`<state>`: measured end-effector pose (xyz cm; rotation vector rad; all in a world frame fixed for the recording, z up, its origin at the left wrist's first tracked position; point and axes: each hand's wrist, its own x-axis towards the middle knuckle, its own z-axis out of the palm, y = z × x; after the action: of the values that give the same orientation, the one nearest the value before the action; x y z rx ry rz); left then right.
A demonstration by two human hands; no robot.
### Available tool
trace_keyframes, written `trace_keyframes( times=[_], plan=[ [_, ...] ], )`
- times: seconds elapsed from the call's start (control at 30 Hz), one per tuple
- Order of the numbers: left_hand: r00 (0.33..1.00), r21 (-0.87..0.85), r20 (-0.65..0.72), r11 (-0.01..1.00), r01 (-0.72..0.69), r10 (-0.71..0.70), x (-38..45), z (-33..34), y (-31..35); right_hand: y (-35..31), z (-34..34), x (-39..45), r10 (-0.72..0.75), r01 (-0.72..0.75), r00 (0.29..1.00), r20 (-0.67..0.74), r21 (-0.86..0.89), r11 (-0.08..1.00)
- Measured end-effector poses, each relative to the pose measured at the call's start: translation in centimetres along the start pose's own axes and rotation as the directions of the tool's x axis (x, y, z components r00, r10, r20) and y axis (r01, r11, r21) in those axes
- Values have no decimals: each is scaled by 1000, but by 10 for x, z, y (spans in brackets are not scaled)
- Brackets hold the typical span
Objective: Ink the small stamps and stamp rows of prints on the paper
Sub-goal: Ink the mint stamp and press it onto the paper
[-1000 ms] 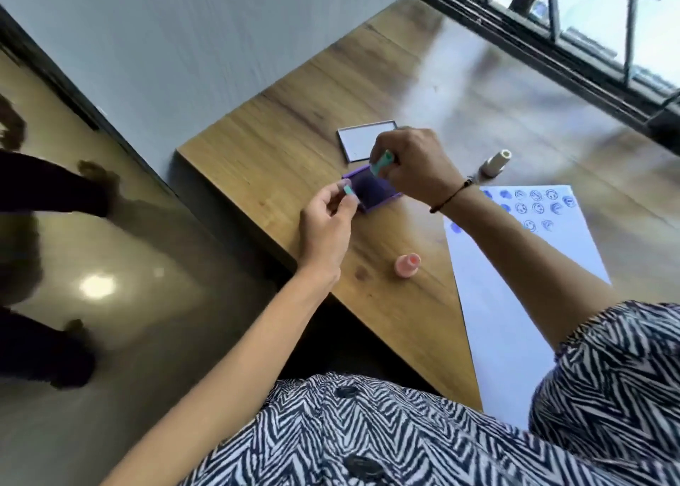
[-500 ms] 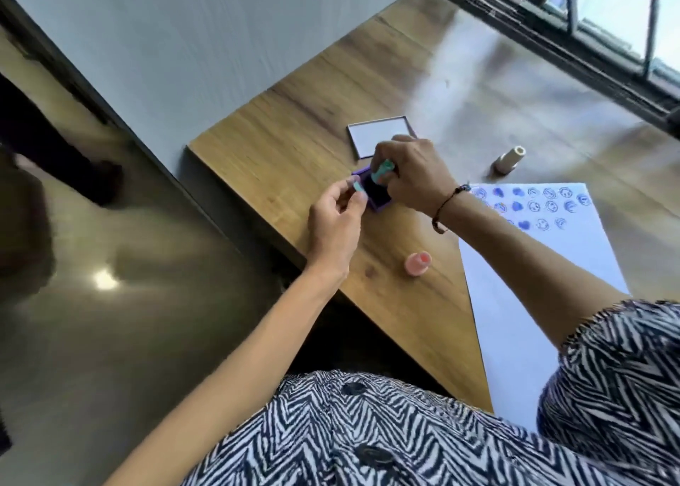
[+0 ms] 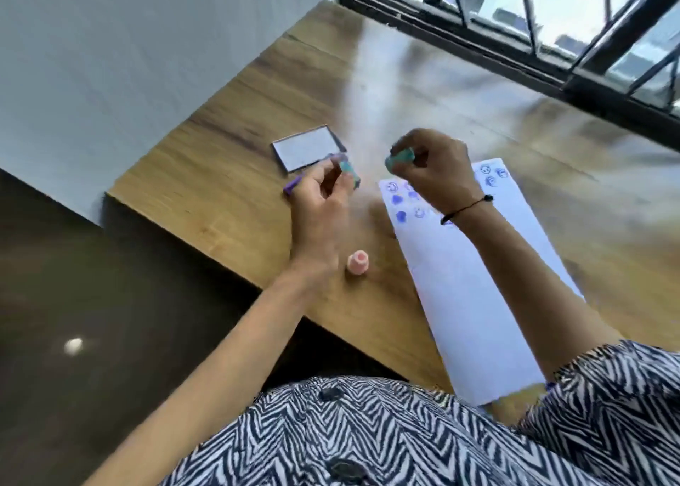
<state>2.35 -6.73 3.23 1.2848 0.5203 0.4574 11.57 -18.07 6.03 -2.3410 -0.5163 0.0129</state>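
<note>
My right hand (image 3: 436,171) pinches a small teal stamp (image 3: 399,161) just above the top left corner of the white paper (image 3: 478,301). Blurred blue prints (image 3: 404,200) lie in rows along the paper's top end, partly hidden by that hand. My left hand (image 3: 318,198) grips a small teal cap (image 3: 346,166) in its fingertips. It hovers over the purple ink pad (image 3: 291,188), of which only a corner shows. A pink stamp (image 3: 357,263) stands upright on the wooden table (image 3: 228,198), between my left wrist and the paper.
The ink pad's lid (image 3: 309,147), white inside a dark frame, lies flat just beyond my left hand. The table's left edge (image 3: 176,228) drops to a dark floor. A grey wall runs behind, and a black-framed window (image 3: 533,36) borders the far side.
My right hand has lifted the teal stamp off the ink pad and carried it right, toward the paper's top. My left hand stays by the pad. The cream stamp is now hidden.
</note>
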Motion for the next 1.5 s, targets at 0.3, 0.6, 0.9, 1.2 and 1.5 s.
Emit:
trace_keyframes(
  times=[0.3,0.6,0.9,1.2,1.5],
  plan=[
    [878,287,459,958,-1,-136,-56,122,-37,103,-100,-32,211,-248,959,-191,-198,948],
    [823,408,566,880,-244,-34,-56,122,-65,126,-85,-18,186,-188,982,-35,-307,933],
    [844,339,520,939,-57,-136,-52,120,-64,132,-76,-18,123,-131,991,-46,-403,906],
    [840,270,513,962,36,-176,-51,119,-65,131,-74,-19,136,-129,991,-19,-468,874],
    [833,235,521,969,70,-186,-50,117,-67,127,-73,-10,111,-88,994,20,-477,875]
  ],
)
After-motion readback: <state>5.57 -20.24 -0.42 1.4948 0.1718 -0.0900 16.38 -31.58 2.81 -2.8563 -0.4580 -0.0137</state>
